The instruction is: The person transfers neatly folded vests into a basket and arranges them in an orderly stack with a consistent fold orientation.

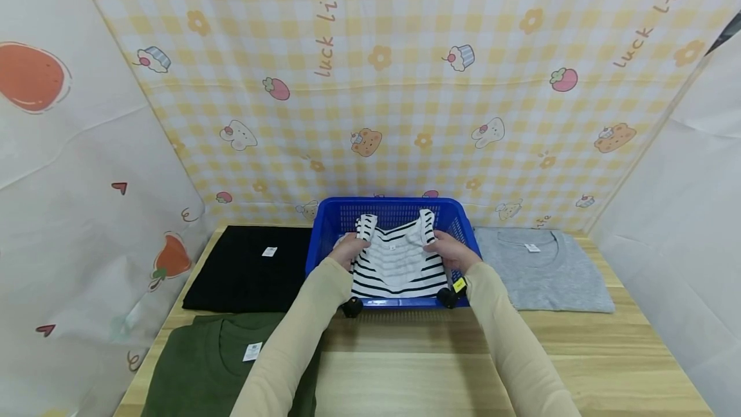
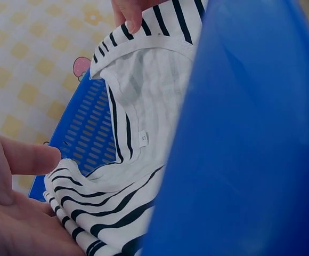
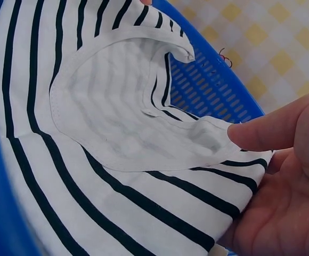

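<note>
From my distance I see the left hand (image 1: 349, 250) and the right hand (image 1: 453, 251) hold the striped shirt (image 1: 399, 280) at its two shoulder sides, each thumb above the cloth and fingers below, so both grips are nearly closed. The shirt is in the blue basket (image 1: 393, 201), reaching its near rim; behind the neck some room remains to the far wall. Sideways the room is narrow. Left of the basket lies the black shirt (image 1: 249, 278), right the grey shirt (image 1: 550, 278), nearer left the green shirt (image 1: 193, 365). Between the forearms, wooden table (image 1: 405, 365) gives open space.
</note>
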`<state>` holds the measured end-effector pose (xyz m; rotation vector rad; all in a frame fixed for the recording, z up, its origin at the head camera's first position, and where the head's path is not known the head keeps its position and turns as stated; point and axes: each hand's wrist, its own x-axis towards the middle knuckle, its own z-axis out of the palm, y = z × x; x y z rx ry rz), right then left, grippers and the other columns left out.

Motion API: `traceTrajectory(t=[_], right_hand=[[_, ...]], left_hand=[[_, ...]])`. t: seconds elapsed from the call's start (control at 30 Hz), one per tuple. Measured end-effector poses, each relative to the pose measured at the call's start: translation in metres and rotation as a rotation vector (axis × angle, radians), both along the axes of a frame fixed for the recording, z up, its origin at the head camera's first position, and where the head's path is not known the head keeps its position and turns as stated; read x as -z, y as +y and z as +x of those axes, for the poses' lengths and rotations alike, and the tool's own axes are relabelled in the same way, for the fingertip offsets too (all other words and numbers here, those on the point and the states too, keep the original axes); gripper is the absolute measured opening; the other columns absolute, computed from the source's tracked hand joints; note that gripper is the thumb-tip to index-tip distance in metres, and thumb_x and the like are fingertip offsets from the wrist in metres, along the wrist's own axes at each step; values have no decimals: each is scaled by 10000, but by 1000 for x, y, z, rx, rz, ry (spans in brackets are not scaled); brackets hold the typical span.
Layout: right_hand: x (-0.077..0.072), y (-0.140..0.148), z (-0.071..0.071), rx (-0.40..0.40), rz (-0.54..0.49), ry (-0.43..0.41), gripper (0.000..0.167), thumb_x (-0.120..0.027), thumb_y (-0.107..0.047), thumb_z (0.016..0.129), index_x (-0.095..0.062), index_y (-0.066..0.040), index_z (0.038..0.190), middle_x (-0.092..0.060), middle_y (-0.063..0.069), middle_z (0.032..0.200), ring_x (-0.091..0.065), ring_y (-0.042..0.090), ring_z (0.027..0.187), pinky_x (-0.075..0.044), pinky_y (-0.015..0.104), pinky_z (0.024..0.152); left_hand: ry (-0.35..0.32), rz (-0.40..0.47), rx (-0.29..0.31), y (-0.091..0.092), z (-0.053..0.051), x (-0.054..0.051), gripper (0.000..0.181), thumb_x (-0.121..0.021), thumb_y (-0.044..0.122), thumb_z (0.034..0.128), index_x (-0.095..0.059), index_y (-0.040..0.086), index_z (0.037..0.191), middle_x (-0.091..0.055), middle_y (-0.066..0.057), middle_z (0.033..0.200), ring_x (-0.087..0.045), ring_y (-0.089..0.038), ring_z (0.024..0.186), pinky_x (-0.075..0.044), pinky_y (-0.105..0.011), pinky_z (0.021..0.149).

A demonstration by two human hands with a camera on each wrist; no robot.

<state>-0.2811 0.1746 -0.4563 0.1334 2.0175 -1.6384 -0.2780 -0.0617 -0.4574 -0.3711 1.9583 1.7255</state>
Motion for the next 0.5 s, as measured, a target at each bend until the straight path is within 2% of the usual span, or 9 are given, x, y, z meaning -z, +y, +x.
traceTrajectory(t=[0.2, 0.3, 0.37, 0.4, 0.5], right_hand=[[-3, -1, 2, -8, -10, -6, 546, -419, -42, 936, -176, -3, 1424, -398, 266, 1333, -458, 375, 1169, -431, 471, 898], [-1, -1, 2, -9, -11, -13, 555, -418, -42, 931, -173, -10, 1428, -394, 265, 1337, -447, 379, 1180, -417, 484, 915], [0, -1, 1, -19, -11, -10, 563, -429, -48, 924, -178, -11, 1427, -403, 263, 1329, -454, 377, 1174, -415, 488, 916], [1, 0, 0, -22, -13, -10, 567, -438, -50, 919, -186, -16, 1425, -414, 256, 1322, -461, 371, 1168, -415, 488, 917], [3, 2, -1, -54, -27, -5, 602, -486, -78, 905, -189, -20, 1425, -463, 236, 1276, -508, 348, 1117, -439, 481, 883]], left_hand=[[8, -12, 6, 0, 0, 0, 541, -430, 136, 951, -199, 44, 1432, -341, -200, 1376, -367, -337, 1229, -325, -475, 998], [14, -24, 1, 1, -2, 2, 535, -444, 130, 942, -226, 43, 1422, -361, -195, 1361, -384, -328, 1215, -334, -465, 994], [9, -35, -6, 1, -6, 8, 543, -465, 138, 933, -240, 57, 1421, -371, -182, 1355, -394, -319, 1205, -345, -460, 985], [11, -38, 5, 0, -12, 15, 555, -487, 161, 926, -248, 62, 1417, -393, -179, 1332, -419, -313, 1175, -375, -450, 953], [3, -40, 12, -2, -21, 29, 603, -515, 191, 916, -221, 82, 1431, -356, -176, 1364, -392, -317, 1201, -370, -454, 957]])
